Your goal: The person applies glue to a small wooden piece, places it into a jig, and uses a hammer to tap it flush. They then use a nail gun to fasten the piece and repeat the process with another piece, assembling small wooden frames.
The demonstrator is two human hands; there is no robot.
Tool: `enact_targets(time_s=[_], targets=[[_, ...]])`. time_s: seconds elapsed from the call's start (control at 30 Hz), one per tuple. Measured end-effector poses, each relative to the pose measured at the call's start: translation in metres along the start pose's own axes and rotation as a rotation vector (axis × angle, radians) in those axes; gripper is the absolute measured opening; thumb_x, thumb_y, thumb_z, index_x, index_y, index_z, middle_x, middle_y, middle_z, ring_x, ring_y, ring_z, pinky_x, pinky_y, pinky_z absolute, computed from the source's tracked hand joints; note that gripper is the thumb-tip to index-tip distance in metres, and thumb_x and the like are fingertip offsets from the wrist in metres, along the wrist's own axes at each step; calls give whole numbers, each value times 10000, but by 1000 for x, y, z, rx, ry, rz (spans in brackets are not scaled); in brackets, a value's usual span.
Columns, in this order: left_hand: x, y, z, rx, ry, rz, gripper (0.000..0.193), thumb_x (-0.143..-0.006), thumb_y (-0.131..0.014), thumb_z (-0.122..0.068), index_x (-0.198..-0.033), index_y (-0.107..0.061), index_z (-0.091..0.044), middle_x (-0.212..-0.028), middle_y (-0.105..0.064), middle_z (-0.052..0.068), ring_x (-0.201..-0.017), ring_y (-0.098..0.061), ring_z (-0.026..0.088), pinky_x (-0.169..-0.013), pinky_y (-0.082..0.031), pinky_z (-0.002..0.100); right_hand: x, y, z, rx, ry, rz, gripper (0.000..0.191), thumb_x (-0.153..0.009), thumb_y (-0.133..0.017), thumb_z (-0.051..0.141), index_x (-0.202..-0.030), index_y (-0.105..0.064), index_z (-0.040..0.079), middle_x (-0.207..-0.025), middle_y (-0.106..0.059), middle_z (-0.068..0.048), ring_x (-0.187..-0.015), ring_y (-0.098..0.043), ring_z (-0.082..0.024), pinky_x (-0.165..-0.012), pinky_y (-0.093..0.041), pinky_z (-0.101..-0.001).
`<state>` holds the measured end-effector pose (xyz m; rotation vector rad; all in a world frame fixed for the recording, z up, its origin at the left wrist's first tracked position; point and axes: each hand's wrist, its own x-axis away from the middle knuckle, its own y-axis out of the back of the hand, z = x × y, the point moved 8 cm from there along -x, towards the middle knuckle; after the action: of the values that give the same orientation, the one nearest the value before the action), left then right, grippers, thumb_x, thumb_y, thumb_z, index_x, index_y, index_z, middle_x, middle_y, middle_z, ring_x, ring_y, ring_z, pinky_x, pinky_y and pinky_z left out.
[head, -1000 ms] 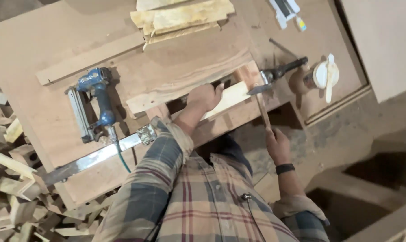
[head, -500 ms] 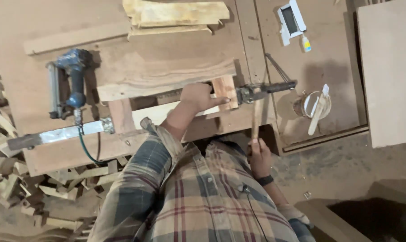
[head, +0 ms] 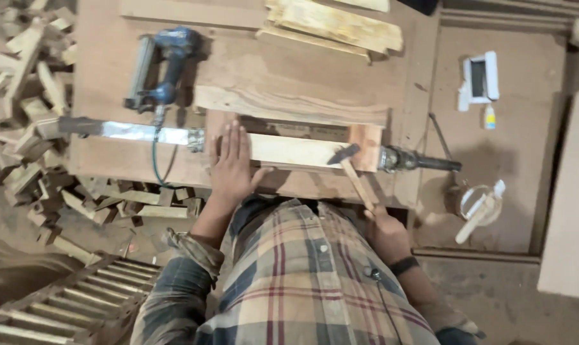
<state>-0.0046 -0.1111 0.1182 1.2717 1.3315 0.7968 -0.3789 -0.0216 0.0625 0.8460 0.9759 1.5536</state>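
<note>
My left hand (head: 230, 163) lies flat, fingers together, on the left end of a pale wooden strip (head: 296, 151) held in a long bar clamp (head: 129, 131). My right hand (head: 386, 233) grips the wooden handle of a hammer (head: 348, 165), whose dark head rests on the strip near a reddish wood block (head: 367, 145). The clamp's screw handle (head: 423, 161) sticks out to the right. A wider plank (head: 289, 105) lies just behind the strip on the brown workbench (head: 238, 64).
A blue nail gun (head: 163, 67) with a green hose lies at the bench's back left. Rough boards (head: 334, 24) are stacked at the back. A glue pot with a stick (head: 478, 204), a small bottle (head: 489, 116) and a white device (head: 479, 78) sit right. Wood offcuts (head: 27, 128) litter the floor left.
My view has swung, so the bench now sits squarer. My left hand has shifted left along the strip and flattened. The hammer head has come down onto the strip by the block.
</note>
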Motion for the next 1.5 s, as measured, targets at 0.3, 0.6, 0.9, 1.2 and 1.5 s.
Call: enact_targets(time_s=[0.3, 0.6, 0.9, 1.2, 1.5], targets=[[22, 12, 104, 81, 107, 76, 1174, -710, -706, -673, -1569, -330, 34, -1573, -406, 271, -1413, -445, 395, -1173, -321, 505, -53, -52, 56, -203, 185, 201, 338, -1046, -539, 340, -935, -619, 30, -776, -610, -239, -699, -609, -438, -605, -471, -521], [21, 22, 116, 212, -8, -88, 1054, -722, -789, -585, -1500, -426, 26, -1435, -539, 244, -1271, -571, 368, -1108, -416, 478, -96, -37, 157, -269, 293, 33, 413, -1051, -484, 375, -1118, -600, -16, -878, -625, -267, -811, -602, -463, -697, -464, -536], [10, 42, 130, 369, -68, -76, 894, -767, -783, -544, -1432, -507, -14, -1386, -582, 216, -1259, -568, 361, -1077, -414, 470, -120, -37, 192, -418, -170, 304, 373, -1048, -532, 352, -961, -702, 31, -702, -672, -203, -670, -666, -359, -667, -518, -465], [-89, 41, 239, 22, 326, -28, 684, -675, -799, -430, -1183, -651, 4, -1159, -683, 191, -1119, -628, 368, -1006, -416, 537, -150, 49, 226, -215, 200, -474, 430, -990, -709, 107, -1362, -546, -36, -1221, -626, -192, -1032, -669, -294, -857, -557, -396], [-106, 103, 187, 425, 360, -52, 561, -725, -842, -498, -934, -674, -5, -841, -702, 209, -826, -690, 421, -828, -523, 532, -105, 66, 241, -607, 260, -349, 766, -934, -661, -22, -1571, -237, -11, -1278, -622, -158, -1140, -661, -248, -968, -566, -352]])
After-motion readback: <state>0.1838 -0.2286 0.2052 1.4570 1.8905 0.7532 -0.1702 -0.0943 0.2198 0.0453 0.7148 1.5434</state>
